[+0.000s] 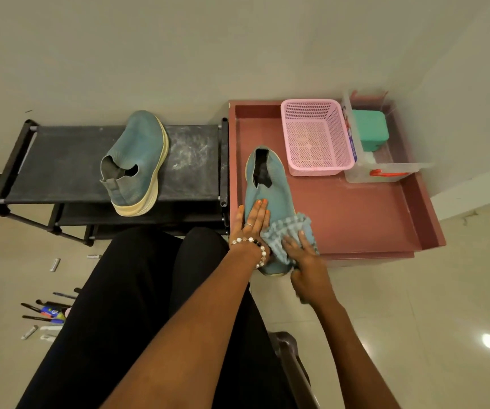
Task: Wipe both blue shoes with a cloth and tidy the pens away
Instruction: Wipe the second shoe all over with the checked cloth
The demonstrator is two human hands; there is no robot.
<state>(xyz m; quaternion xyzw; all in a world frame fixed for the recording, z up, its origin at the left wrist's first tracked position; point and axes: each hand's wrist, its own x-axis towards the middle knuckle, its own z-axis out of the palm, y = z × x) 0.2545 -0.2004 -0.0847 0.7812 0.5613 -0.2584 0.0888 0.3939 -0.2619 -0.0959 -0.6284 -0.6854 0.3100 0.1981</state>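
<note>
Setting: pale tiled floor (pixel 414 320) is lying beneath a dusty black shoe rack (pixel 60 163) and a red tray (pixel 370 216).
Near shoe (pixel 270 187): lying centre frame, toe overhanging the tray's front edge; soft knit, likely light, best steadied at the toe.
Left hand (pixel 249 224): fingers straight, pressing flat on it.
Right hand (pixel 302 255): fingers spread, pressing the waffle cloth (pixel 288 231) down, curled round nothing.
Other shoe (pixel 137 160): resting sideways on the rack, upper centre-left.
Pens (pixel 46 311): lying scattered, lower left.

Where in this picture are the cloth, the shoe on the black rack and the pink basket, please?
cloth (pixel 289 231), head view, on its checked folds above the right hand's fingers.
shoe on the black rack (pixel 139 154), head view, on its blue upper.
pink basket (pixel 320 168), head view, on its near wall.
</note>
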